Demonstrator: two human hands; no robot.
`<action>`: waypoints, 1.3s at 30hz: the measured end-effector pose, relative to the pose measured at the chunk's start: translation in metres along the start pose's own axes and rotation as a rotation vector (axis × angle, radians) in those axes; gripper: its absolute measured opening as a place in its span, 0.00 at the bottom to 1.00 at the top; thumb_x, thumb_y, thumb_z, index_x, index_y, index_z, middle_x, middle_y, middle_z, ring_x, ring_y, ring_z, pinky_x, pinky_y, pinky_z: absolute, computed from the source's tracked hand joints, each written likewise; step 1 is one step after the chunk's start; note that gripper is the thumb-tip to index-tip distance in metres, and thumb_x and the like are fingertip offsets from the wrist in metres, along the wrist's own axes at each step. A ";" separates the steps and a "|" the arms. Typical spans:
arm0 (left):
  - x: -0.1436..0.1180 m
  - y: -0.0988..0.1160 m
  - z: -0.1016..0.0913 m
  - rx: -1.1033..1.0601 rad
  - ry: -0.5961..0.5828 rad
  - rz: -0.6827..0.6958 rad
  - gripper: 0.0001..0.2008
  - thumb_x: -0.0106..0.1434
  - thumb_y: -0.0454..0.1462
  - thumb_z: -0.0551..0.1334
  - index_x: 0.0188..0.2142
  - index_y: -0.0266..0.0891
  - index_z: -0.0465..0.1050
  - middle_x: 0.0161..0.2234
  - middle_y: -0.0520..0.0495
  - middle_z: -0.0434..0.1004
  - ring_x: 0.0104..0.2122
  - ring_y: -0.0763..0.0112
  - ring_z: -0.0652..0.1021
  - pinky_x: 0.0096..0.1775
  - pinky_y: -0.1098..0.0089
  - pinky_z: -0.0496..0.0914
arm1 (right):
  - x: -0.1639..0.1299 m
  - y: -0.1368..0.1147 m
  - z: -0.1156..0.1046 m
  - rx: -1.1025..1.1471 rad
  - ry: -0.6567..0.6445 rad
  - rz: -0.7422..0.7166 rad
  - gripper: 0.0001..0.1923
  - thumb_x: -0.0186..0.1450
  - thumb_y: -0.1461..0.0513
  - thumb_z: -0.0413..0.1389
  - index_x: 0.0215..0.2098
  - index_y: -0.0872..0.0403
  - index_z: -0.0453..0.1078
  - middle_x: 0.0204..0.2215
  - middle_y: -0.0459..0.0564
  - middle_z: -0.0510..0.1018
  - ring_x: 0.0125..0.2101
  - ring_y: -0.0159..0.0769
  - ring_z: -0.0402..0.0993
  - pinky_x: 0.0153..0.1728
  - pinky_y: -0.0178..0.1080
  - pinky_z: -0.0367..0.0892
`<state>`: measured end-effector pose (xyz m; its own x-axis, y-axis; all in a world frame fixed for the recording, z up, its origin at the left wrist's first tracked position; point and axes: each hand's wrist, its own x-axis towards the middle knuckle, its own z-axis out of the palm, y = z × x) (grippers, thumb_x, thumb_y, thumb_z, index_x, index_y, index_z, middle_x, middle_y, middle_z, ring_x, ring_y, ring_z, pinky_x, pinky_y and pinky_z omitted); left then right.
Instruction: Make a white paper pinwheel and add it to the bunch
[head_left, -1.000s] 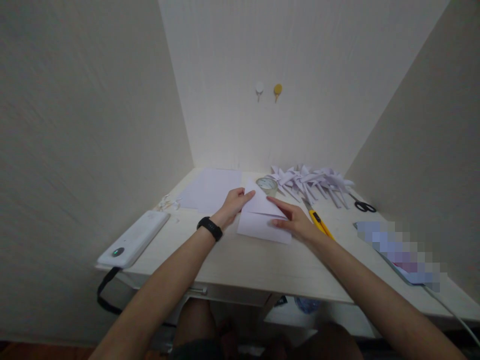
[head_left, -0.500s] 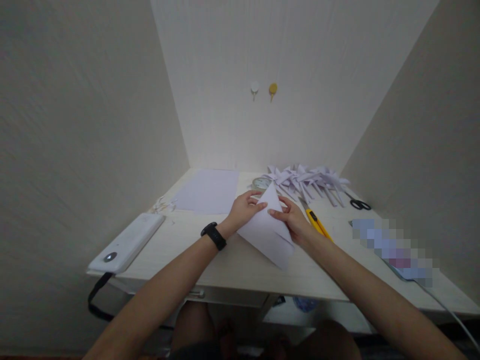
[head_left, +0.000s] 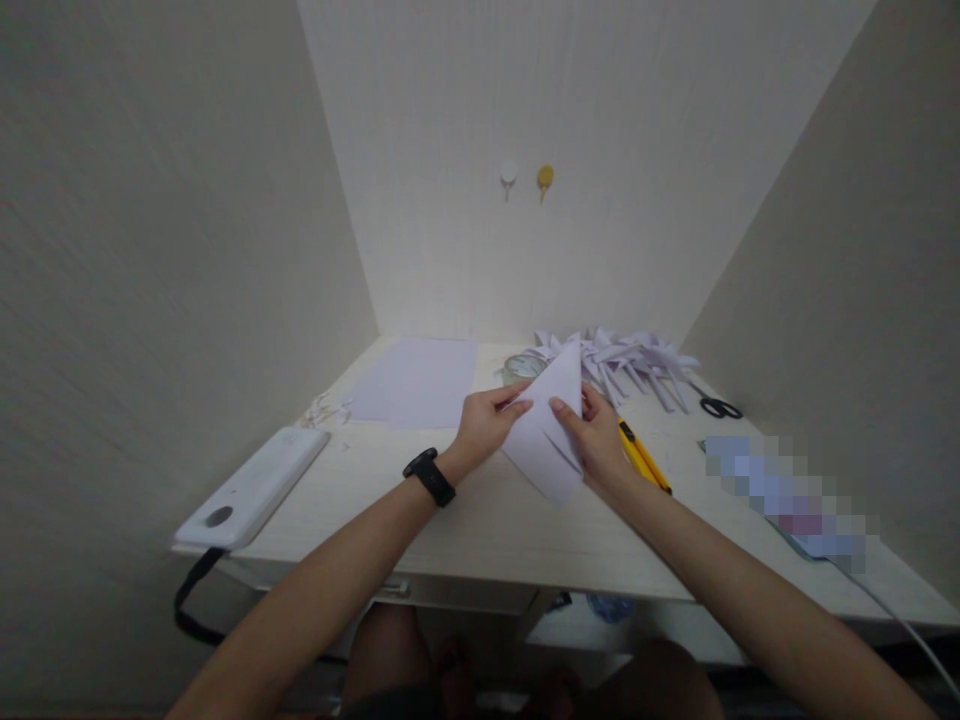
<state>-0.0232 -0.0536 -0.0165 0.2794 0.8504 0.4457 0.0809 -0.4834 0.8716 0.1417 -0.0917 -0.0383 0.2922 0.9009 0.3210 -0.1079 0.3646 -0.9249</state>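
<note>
A folded sheet of white paper [head_left: 556,398] is held above the desk, its pointed end toward the back wall and a loose flap hanging toward me. My left hand [head_left: 487,420], below a black wristwatch, pinches the paper's left edge between thumb and fingers. On the other edge my right hand [head_left: 596,430] is closed too, thumb on the front and fingers behind. Behind the paper stands a round roll of clear tape [head_left: 523,368], partly covered. A pile of folded white paper pieces [head_left: 637,355] lies at the back right.
Flat white paper sheets [head_left: 420,385] lie at the back left, near small paper scraps [head_left: 326,408]. A white device [head_left: 251,485] with a black strap rests on the left. To the right are a yellow box cutter [head_left: 643,458], black scissors [head_left: 720,408] and a blurred-out object [head_left: 784,495] with a cable.
The paper's point has swung to the right and its lower flap has risen. Both hands keep their grip; the right hand has turned slightly more upright.
</note>
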 end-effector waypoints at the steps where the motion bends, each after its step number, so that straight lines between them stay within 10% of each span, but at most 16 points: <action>1: -0.001 0.000 0.001 -0.003 0.006 0.011 0.16 0.59 0.35 0.66 0.48 0.39 0.80 0.46 0.45 0.81 0.44 0.60 0.81 0.48 0.64 0.74 | -0.001 -0.002 0.001 0.025 -0.008 0.035 0.31 0.52 0.53 0.68 0.51 0.51 0.68 0.47 0.55 0.79 0.44 0.46 0.77 0.43 0.44 0.73; 32: -0.006 0.006 0.005 0.000 0.080 0.029 0.13 0.62 0.39 0.65 0.45 0.39 0.81 0.46 0.46 0.81 0.46 0.60 0.81 0.51 0.63 0.73 | -0.011 -0.013 0.010 0.182 -0.017 0.165 0.31 0.44 0.58 0.73 0.44 0.51 0.70 0.41 0.52 0.82 0.36 0.45 0.78 0.39 0.45 0.73; 39: -0.004 0.001 0.003 0.021 0.172 0.070 0.13 0.62 0.40 0.66 0.45 0.41 0.81 0.46 0.48 0.81 0.47 0.60 0.80 0.55 0.60 0.72 | 0.023 -0.028 0.017 0.171 -0.013 0.121 0.25 0.48 0.53 0.71 0.40 0.52 0.71 0.36 0.49 0.81 0.32 0.39 0.76 0.36 0.41 0.72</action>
<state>-0.0215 -0.0584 -0.0181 0.1173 0.8366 0.5352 0.0870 -0.5455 0.8336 0.1355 -0.0767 -0.0017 0.2547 0.9432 0.2133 -0.3019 0.2871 -0.9091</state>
